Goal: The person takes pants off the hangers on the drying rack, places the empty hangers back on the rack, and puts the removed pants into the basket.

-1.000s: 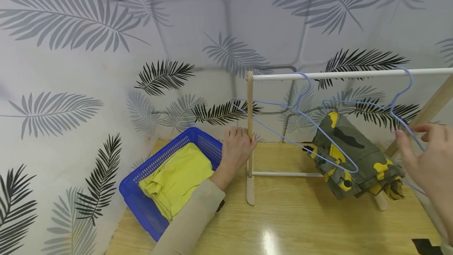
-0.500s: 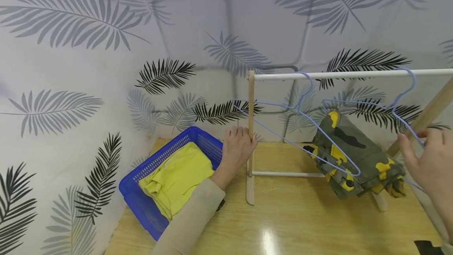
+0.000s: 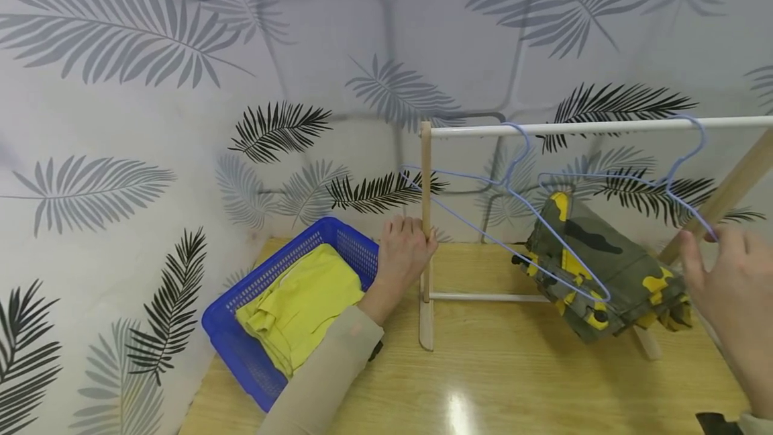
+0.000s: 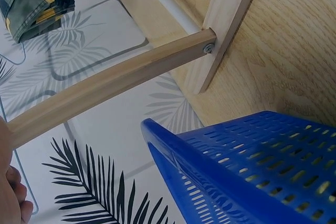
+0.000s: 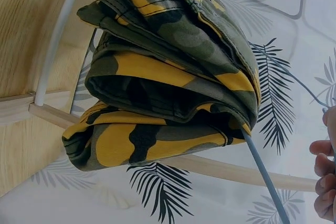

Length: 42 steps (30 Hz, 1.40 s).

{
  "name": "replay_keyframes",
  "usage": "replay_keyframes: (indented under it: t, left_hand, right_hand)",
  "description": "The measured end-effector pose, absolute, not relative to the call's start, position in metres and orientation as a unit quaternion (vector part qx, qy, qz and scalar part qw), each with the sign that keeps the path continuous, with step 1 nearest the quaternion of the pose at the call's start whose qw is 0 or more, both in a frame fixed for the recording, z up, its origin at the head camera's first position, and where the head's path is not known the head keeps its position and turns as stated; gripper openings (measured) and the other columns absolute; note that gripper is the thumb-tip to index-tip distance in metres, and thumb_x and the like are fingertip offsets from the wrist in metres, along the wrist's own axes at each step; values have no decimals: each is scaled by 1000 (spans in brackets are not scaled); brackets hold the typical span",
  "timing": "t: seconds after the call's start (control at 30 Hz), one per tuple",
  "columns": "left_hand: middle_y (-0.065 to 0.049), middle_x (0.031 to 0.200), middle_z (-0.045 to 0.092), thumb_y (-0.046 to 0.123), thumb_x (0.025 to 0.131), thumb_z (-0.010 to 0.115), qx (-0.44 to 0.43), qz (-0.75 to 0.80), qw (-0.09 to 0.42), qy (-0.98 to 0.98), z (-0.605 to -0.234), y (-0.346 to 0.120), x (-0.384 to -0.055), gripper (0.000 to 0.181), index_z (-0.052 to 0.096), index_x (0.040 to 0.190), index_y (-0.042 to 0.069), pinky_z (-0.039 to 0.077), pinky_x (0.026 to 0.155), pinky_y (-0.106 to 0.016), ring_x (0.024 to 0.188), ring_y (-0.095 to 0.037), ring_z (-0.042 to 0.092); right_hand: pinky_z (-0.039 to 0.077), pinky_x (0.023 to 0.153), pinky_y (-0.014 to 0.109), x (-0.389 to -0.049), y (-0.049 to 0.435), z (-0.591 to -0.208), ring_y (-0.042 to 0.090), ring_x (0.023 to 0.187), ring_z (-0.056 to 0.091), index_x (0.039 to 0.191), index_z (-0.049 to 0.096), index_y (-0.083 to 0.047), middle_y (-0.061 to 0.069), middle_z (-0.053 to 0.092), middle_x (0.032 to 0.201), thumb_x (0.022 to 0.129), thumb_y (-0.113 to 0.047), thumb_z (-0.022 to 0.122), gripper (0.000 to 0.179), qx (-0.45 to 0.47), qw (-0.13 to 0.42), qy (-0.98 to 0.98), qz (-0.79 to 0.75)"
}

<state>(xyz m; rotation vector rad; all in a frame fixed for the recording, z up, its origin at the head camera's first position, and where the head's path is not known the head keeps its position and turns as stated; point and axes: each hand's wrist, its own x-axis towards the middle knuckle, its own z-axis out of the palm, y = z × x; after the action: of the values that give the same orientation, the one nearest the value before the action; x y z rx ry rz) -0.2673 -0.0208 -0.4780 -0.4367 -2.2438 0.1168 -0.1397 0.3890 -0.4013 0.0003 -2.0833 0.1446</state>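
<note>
Camouflage garment (image 3: 604,250) hangs folded on a blue hanger (image 3: 670,181), just left of the right hand (image 3: 733,274), whose thumb and finger pinch that hanger's shoulder. I see the left hand (image 3: 403,254) gripping the rack post (image 3: 427,183) beside the basket (image 3: 356,250); tabletop (image 3: 513,381) spreads below, its right edge near the right hand.

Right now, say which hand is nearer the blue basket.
Left: the left hand grips the wooden post beside the basket; the right hand is farther right, at a hanger.

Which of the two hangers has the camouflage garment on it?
The right hanger, at the right hand: the camouflage garment hangs folded on it. The left hanger is bare.
</note>
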Motion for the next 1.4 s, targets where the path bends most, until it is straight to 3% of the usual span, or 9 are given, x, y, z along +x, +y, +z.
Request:
replay_keyframes:
  t: [0.3,0.7,0.87,1.23,1.4]
  left_hand:
    - [1,73,65,44,98,69,-173,39,415,-893,-478,-22,-267,38,67,78,12,38,67,-30,70,-18,51]
    - [2,76,67,43,102,62,-174,49,409,-894,-476,-22,-265,38,68,81,12,38,69,-29,73,-18,52]
    - [2,77,67,44,103,60,-174,58,411,-893,-477,-22,-265,38,68,82,13,39,69,-29,73,-17,53]
    - [2,74,66,45,97,71,-170,52,426,-887,-477,-22,-267,37,67,79,13,40,67,-29,71,-17,53]
    - [2,74,66,45,100,66,-171,54,420,-890,-477,-21,-266,38,67,79,13,40,68,-30,71,-17,53]
  right_hand:
    - [35,55,59,-141,384,-402,60,70,58,98,62,15,40,61,83,110,-35,51,52,-22,509,-856,87]
    - [36,68,63,-139,379,-402,60,82,56,96,59,17,41,58,89,114,-32,46,54,-63,482,-867,109]
    - [35,66,60,-138,378,-402,57,81,55,95,57,16,39,57,89,115,-36,41,59,-82,462,-876,110]
    - [30,61,58,-143,383,-398,57,72,51,85,54,14,39,54,78,113,-43,43,65,-52,517,-848,102]
    - [26,57,51,-140,383,-394,56,67,50,83,53,14,38,53,74,114,-42,42,64,-40,517,-850,89]
